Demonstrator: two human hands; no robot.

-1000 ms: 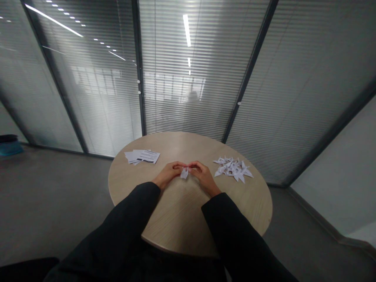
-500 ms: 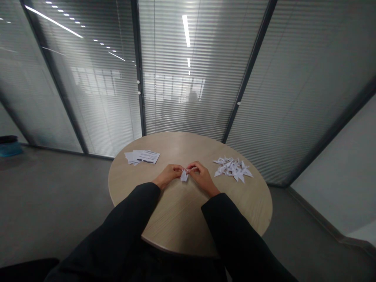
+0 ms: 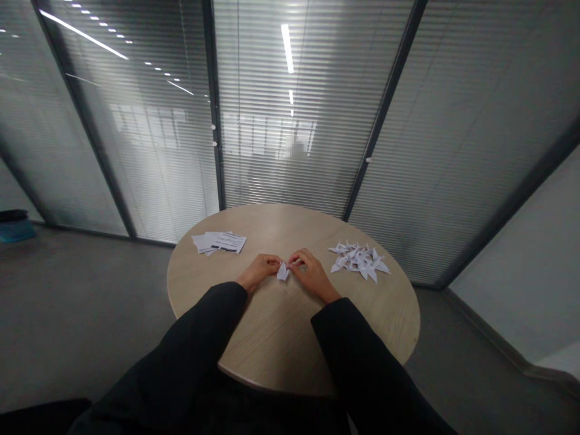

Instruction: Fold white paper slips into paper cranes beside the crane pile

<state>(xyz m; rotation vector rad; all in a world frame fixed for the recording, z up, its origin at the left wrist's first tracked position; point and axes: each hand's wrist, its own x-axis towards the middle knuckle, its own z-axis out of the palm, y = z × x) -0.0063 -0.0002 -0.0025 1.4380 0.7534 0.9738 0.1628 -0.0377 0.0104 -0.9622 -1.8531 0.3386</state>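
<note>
A small folded white paper (image 3: 283, 272) is held between my two hands, a little above the middle of the round wooden table (image 3: 272, 338). My left hand (image 3: 261, 269) pinches its left side with thumb and forefinger. On the other side, my right hand (image 3: 310, 273) grips it with closed fingertips. The paper's lower part hangs down in pointed flaps; the fingers hide its upper edge. To the right lies a pile of folded paper cranes (image 3: 360, 260). Several flat printed paper sheets (image 3: 226, 241) overlap at the left of the table.
Glass partitions with blinds (image 3: 290, 175) stand right behind the table's far edge. A blue-and-black object (image 3: 16, 226) sits on the grey floor at far left. A white wall (image 3: 521, 272) rises on the right.
My fingers have shifted slightly on the folded paper, and its hanging flaps have turned a little to the left. The crane pile and the flat sheets stay where they were.
</note>
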